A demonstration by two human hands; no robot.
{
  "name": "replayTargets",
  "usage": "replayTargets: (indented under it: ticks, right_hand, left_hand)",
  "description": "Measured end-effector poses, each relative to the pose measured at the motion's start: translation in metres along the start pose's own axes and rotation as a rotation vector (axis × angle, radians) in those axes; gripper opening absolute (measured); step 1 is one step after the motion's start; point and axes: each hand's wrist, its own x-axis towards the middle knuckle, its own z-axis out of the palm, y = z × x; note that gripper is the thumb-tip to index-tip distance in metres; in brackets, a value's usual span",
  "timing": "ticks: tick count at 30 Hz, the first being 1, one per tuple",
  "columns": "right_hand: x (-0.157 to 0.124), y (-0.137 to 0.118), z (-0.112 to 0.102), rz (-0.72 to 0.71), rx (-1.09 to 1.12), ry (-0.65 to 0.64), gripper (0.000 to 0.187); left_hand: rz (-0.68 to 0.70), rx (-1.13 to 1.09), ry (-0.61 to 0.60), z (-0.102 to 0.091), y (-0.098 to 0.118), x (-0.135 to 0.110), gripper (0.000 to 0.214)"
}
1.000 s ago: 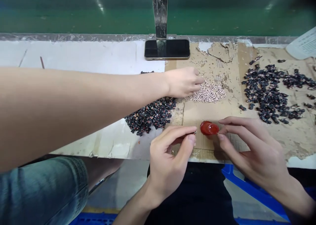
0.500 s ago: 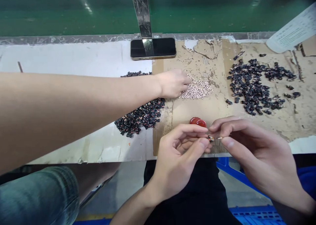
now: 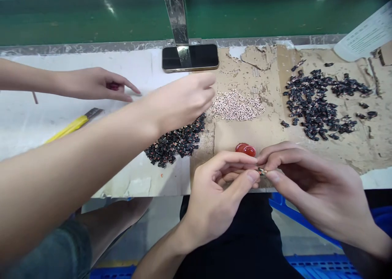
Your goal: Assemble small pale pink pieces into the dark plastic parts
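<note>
My left hand (image 3: 216,193) pinches a small black piece with orange and pale bits (image 3: 261,171) between thumb and fingers. My right hand (image 3: 321,193) is closed in a pinch right against it, its thumb and forefinger on a tiny pale piece (image 3: 266,171). The two pieces meet, though whether they are joined I cannot tell. Just beyond my fingertips lie glossy red round pieces (image 3: 246,149). Farther off is a heap of tiny pale pieces with dark marks (image 3: 239,106). A pile of small black parts (image 3: 174,146) lies left of my left hand.
A co-worker's arm (image 3: 122,144) crosses from the left; their other hand (image 3: 101,83) is over the white sheet. A yellow-handled cutter (image 3: 69,128) lies near. A phone (image 3: 190,58) rests against a metal post. More black parts (image 3: 318,107) and a translucent cup (image 3: 361,38) are at right.
My right hand has moved slightly left, bringing the pale piece to the black one. The co-worker's hand has drawn back left from the pale heap, and their other hand and the cutter now show.
</note>
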Motion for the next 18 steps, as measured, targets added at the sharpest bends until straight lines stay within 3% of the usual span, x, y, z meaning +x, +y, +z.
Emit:
replayTargets:
  ticks: [3,6,10,14,18]
  right_hand:
    - [0.001,0.003,-0.003,-0.067,-0.001,-0.033,0.008]
    - [-0.003,0.008,0.000,-0.092,0.063,0.030,0.015]
    - [-0.008,0.014,0.003,-0.124,0.105,0.101,0.035]
    - [-0.006,0.014,0.001,-0.277,-0.017,0.107,0.029]
    - [-0.010,0.017,0.002,-0.287,-0.086,0.124,0.025]
  left_hand:
    - [-0.105,-0.058,0.025,0.000,0.006,-0.001,0.013]
    - [-0.201,-0.159,0.029,0.000,0.009,-0.002,0.016]
    - [-0.221,-0.256,0.009,0.000,0.008,-0.003,0.026]
    - [-0.206,-0.281,-0.001,0.001,0.008,-0.002,0.025]
    - [-0.205,-0.247,-0.007,0.002,0.009,0.000,0.037]
